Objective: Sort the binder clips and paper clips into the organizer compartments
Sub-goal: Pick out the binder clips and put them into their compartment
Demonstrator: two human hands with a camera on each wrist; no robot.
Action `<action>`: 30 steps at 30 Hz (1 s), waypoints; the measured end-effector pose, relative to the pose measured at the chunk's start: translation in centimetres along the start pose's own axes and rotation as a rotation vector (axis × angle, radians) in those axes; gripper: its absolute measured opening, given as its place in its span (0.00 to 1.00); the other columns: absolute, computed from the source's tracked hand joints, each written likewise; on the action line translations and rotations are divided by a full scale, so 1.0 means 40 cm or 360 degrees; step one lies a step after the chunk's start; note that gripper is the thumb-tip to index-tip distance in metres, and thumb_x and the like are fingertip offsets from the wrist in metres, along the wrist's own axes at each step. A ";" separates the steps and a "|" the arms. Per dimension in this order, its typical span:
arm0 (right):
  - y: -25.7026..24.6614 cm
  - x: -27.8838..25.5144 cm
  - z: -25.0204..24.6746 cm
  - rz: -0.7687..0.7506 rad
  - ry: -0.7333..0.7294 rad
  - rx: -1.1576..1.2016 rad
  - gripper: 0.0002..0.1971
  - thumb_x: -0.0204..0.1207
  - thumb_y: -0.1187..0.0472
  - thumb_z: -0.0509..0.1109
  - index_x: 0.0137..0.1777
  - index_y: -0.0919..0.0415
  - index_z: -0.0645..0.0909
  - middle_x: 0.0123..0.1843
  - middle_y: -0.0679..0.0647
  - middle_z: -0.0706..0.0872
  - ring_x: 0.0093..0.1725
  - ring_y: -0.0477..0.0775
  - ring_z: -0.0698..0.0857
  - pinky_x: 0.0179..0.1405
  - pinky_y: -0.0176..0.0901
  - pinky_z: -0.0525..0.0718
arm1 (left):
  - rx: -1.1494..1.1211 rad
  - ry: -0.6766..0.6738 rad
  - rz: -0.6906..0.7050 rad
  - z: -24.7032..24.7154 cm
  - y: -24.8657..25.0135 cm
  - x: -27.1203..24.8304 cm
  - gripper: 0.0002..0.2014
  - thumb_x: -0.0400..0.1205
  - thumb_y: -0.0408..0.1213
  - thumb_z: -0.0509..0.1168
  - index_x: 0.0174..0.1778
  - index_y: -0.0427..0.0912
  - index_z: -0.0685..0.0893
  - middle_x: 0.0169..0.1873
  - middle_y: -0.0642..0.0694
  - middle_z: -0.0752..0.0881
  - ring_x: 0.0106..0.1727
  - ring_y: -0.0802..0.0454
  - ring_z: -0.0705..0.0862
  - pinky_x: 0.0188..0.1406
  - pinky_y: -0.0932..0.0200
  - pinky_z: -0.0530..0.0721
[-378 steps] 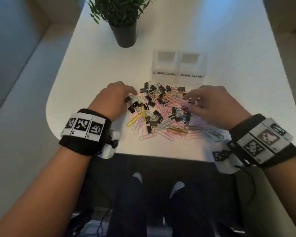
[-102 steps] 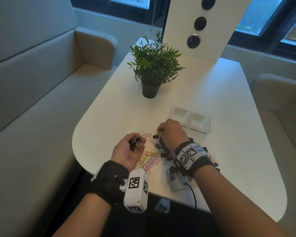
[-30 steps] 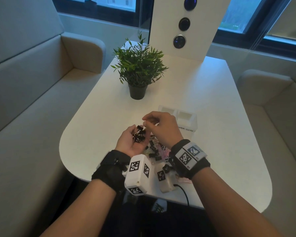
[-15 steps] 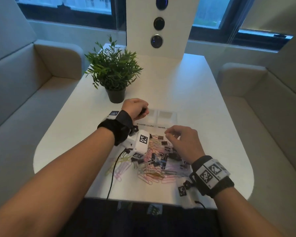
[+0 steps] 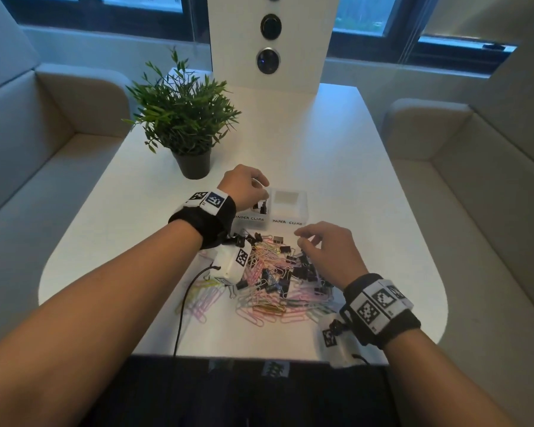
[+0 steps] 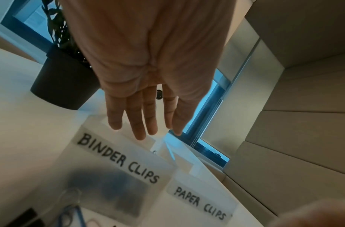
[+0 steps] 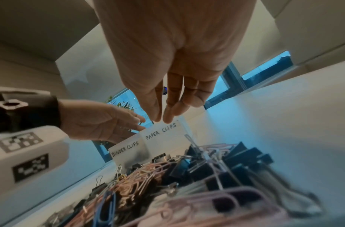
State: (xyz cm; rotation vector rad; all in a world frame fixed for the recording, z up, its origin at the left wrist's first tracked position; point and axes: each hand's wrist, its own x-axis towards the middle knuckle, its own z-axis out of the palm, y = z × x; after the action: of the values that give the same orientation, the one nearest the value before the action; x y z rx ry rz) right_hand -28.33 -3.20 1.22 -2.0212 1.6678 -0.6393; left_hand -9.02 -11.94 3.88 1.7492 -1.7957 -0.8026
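Left hand [image 5: 244, 188] hovers over the organizer's [image 5: 302, 208] left compartment, labelled BINDER CLIPS, fingers straight and slightly spread, holding nothing; a few black binder clips [image 5: 260, 207] lie inside, probably just dropped. Right compartment, PAPER CLIPS, looks empty. Right hand [image 5: 327, 252], fingers loose, hovers over one mixed pile [image 5: 275, 282] near the desk's near edge; clips too many to count.

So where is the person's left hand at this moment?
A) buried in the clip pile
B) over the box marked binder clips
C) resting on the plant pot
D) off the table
B: the left hand hangs open above the binder clips compartment of the organizer, with black clips showing inside it.
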 end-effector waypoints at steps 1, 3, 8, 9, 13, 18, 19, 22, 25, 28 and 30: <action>-0.005 0.006 0.009 -0.0012 -0.0082 -0.0081 0.12 0.80 0.59 0.67 0.61 0.54 0.85 0.55 0.51 0.87 0.48 0.46 0.83 0.55 0.37 0.80 | 0.0040 0.0021 0.0045 -0.006 0.000 -0.013 0.12 0.75 0.37 0.70 0.54 0.46 0.87 0.52 0.46 0.88 0.52 0.50 0.85 0.52 0.59 0.82; -0.016 0.022 0.028 -0.0054 -0.0232 -0.0280 0.16 0.81 0.59 0.65 0.68 0.53 0.81 0.64 0.52 0.83 0.59 0.51 0.82 0.63 0.45 0.80 | 0.0163 0.0101 0.0157 -0.021 -0.005 -0.047 0.11 0.76 0.35 0.68 0.54 0.45 0.87 0.52 0.47 0.87 0.54 0.51 0.84 0.55 0.59 0.80; -0.033 0.063 0.097 -0.0196 -0.0392 -0.0638 0.17 0.80 0.68 0.62 0.65 0.55 0.82 0.59 0.55 0.84 0.57 0.56 0.83 0.57 0.52 0.86 | 0.0572 0.0076 0.0188 -0.026 -0.056 -0.141 0.10 0.76 0.28 0.65 0.47 0.44 0.88 0.51 0.45 0.83 0.54 0.47 0.82 0.52 0.57 0.78; -0.033 0.068 0.109 -0.0203 -0.0402 -0.0680 0.17 0.79 0.70 0.62 0.63 0.54 0.83 0.56 0.54 0.84 0.54 0.55 0.83 0.54 0.52 0.87 | 0.0633 0.0087 0.0192 -0.024 -0.064 -0.151 0.09 0.76 0.29 0.66 0.49 0.43 0.88 0.52 0.44 0.82 0.56 0.46 0.80 0.50 0.58 0.74; -0.038 0.076 0.123 -0.0176 -0.0378 -0.0702 0.13 0.78 0.70 0.64 0.54 0.55 0.86 0.48 0.52 0.86 0.47 0.53 0.82 0.50 0.50 0.87 | 0.0593 0.0261 0.0241 -0.027 -0.074 -0.172 0.12 0.76 0.33 0.67 0.56 0.44 0.85 0.51 0.46 0.78 0.55 0.47 0.79 0.48 0.60 0.70; -0.049 0.074 0.122 -0.0101 -0.0330 -0.0668 0.16 0.76 0.73 0.62 0.30 0.54 0.73 0.36 0.51 0.79 0.35 0.55 0.78 0.40 0.45 0.84 | 0.0563 0.0322 0.0083 -0.032 -0.110 -0.204 0.13 0.76 0.34 0.67 0.56 0.43 0.80 0.50 0.44 0.77 0.52 0.45 0.80 0.47 0.57 0.71; -0.050 0.075 0.122 -0.0087 -0.0328 -0.0643 0.15 0.76 0.73 0.62 0.31 0.55 0.75 0.37 0.52 0.80 0.36 0.55 0.79 0.40 0.45 0.85 | 0.0566 0.0278 0.0054 -0.029 -0.119 -0.203 0.12 0.77 0.33 0.66 0.56 0.44 0.79 0.51 0.43 0.78 0.53 0.44 0.80 0.48 0.56 0.71; -0.050 0.076 0.120 -0.0053 -0.0337 -0.0548 0.15 0.76 0.73 0.62 0.45 0.56 0.88 0.45 0.54 0.88 0.41 0.56 0.86 0.47 0.49 0.88 | 0.0531 0.0247 0.0052 -0.022 -0.133 -0.178 0.09 0.79 0.31 0.64 0.53 0.43 0.82 0.48 0.43 0.80 0.53 0.44 0.79 0.47 0.58 0.71; -0.049 0.074 0.115 -0.0029 -0.0303 -0.0481 0.16 0.77 0.72 0.63 0.53 0.56 0.89 0.48 0.55 0.90 0.44 0.57 0.87 0.51 0.51 0.88 | 0.0499 0.0202 0.0064 -0.020 -0.129 -0.146 0.07 0.80 0.32 0.65 0.51 0.41 0.86 0.46 0.42 0.82 0.52 0.44 0.81 0.48 0.57 0.73; -0.052 0.073 0.111 -0.0031 -0.0281 -0.0470 0.16 0.76 0.73 0.62 0.53 0.58 0.88 0.49 0.57 0.89 0.46 0.57 0.87 0.52 0.52 0.87 | 0.0359 0.0179 0.0093 -0.020 -0.128 -0.139 0.09 0.79 0.33 0.67 0.54 0.44 0.85 0.50 0.43 0.84 0.53 0.45 0.83 0.55 0.52 0.81; -0.055 0.073 0.109 -0.0040 -0.0258 -0.0463 0.17 0.76 0.73 0.61 0.53 0.57 0.88 0.51 0.57 0.89 0.47 0.58 0.87 0.54 0.52 0.87 | 0.0325 0.0238 0.0093 -0.023 -0.133 -0.151 0.13 0.78 0.33 0.67 0.59 0.46 0.80 0.54 0.44 0.82 0.54 0.47 0.84 0.56 0.49 0.82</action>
State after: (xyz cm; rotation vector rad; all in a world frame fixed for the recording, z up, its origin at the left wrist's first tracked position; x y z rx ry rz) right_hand -23.50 -5.49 -0.71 -2.2285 1.7204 -0.2417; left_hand -4.38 -5.95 1.00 1.8210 -1.8714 -0.4648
